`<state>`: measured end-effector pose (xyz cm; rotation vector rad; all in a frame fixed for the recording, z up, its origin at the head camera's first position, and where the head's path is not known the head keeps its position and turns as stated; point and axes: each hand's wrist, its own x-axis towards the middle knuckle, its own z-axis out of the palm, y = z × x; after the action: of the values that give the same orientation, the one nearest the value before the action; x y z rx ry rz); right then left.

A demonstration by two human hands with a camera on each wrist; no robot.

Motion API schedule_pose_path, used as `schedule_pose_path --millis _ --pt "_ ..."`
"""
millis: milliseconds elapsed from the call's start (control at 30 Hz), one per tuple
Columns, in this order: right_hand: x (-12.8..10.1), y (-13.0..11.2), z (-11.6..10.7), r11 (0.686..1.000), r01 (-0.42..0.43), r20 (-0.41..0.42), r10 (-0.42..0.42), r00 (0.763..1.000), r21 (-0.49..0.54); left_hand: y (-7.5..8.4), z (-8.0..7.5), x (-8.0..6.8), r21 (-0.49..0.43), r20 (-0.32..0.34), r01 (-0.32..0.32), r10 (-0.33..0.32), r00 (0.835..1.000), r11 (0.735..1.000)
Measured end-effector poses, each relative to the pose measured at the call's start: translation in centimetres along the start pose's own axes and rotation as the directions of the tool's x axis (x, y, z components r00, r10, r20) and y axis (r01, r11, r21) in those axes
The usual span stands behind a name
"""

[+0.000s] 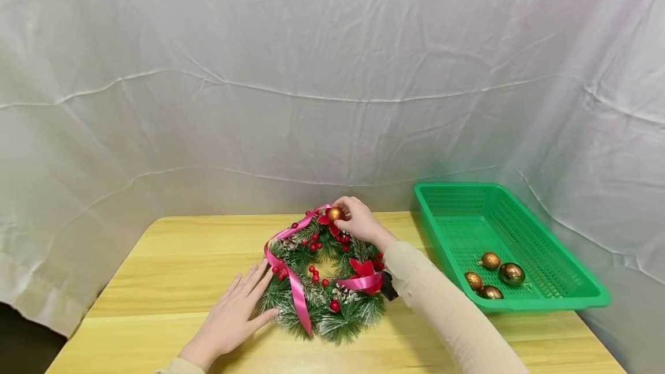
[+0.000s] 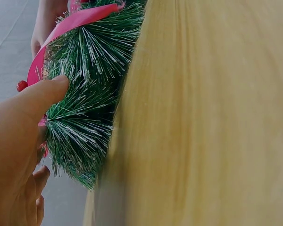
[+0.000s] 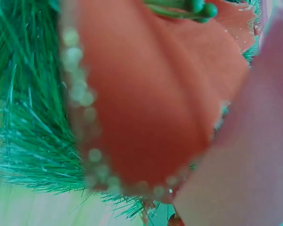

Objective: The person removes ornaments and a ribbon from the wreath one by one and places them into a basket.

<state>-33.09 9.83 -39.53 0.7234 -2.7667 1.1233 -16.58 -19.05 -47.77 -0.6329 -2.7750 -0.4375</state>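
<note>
Right hand [image 1: 358, 221] pinches a gold ball [image 1: 335, 213] at the far rim of the wreath [image 1: 324, 275], mid-table. Left hand [image 1: 234, 316] lies flat, fingers straight, steadying the near-left edge. Ball looks light, slick, likely fragile; best held by its cap.

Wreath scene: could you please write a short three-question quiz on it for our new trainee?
1. True or false: the left hand lies flat with straight fingers against the wreath.
2. What does the right hand pinch? A) gold ball B) pine cone C) ribbon end
3. How many gold balls lie in the green basket?

Key: 1 true. 2 A, the gold ball at the wreath's far side. 3 four.
</note>
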Motion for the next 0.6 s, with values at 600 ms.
schedule_pose_path --millis 600 --pt "-1.8 -1.4 -1.7 0.985 0.038 -0.036 -0.033 0.999 0.166 0.0 0.1 -0.1 0.012 -0.016 -0.015 0.015 1.0 1.0"
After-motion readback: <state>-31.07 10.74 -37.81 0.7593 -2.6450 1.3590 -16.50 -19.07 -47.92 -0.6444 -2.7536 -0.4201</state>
